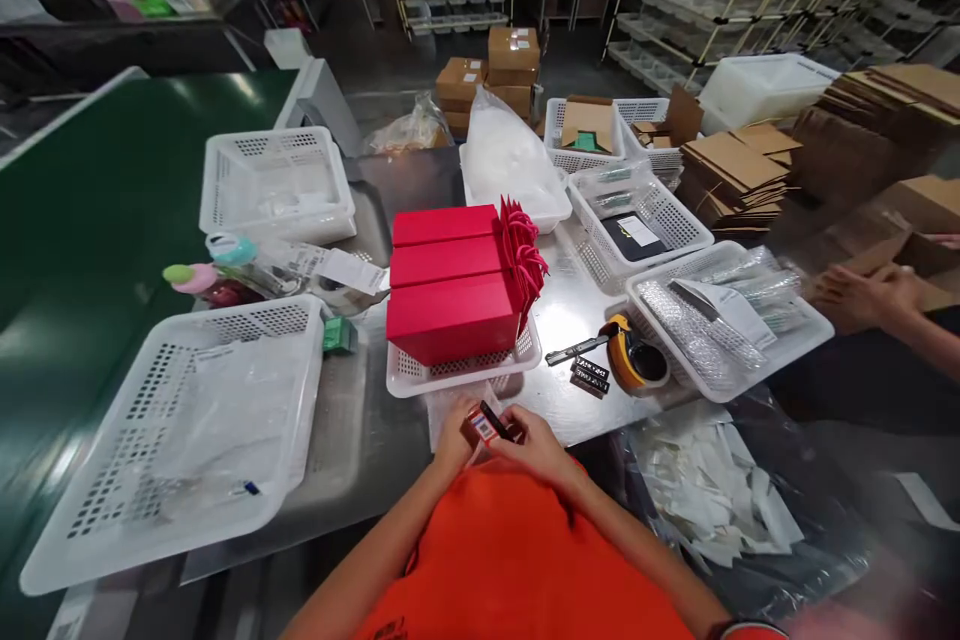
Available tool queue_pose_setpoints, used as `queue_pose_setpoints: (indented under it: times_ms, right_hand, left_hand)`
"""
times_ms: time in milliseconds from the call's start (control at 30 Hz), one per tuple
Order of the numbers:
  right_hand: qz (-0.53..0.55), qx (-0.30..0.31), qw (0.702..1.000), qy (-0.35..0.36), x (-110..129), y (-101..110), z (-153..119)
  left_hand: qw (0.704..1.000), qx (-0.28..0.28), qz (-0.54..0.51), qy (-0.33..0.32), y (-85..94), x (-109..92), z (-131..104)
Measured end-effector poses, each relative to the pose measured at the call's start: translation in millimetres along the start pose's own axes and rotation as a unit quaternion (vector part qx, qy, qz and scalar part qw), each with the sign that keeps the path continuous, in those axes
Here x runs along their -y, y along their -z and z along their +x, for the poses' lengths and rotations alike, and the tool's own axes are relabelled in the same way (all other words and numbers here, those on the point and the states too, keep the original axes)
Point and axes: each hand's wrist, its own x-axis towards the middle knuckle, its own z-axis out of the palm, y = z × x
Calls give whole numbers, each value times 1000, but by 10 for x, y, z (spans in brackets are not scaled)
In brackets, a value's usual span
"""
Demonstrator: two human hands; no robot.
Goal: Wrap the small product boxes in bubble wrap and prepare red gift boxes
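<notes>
Two hands meet near the edge of the metal surface [386, 445], the left hand [453, 437] with its fingers closed around a small red-and-white box [482, 427], the right hand [538, 444] pinching a slim black piece [495, 420] against it, just before a white basket [442, 380] bearing red packages [454, 305].

Metal table [341, 450] (shiny) beneath white baskets [411, 380], tape dispenser [621, 345].
</notes>
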Motion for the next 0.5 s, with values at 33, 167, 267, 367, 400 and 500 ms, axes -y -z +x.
queue_pose_setpoints:
  times_ms: [33, 167, 267, 367, 400, 500]
  right_hand:
    - [-65, -16, 998, -1, 44, -22, -2]
    - [-341, -45, 938, -43, 103, 40, -63]
    - [-432, -16, 902, -25, 116, 79, -112]
    - [-446, -8, 895, -8, 142, 46, -110]
    - [-426, -23, 904, -14, 149, 31, -94]
    - [-225, -76, 968, -76, 142, 17, -17]
  left_hand:
    - [1000, 5, -7, -9, 14, -26, 8]
    - [999, -35, 13, -16, 77, -59, -24]
    - [996, -67, 57, -31, 99, -83, -106]
    - [987, -61, 136, -61, 90, -164, -203]
    - [983, -49, 162, -72, 85, -202, -233]
    - [973, -6, 210, -97, 85, -329, -300]
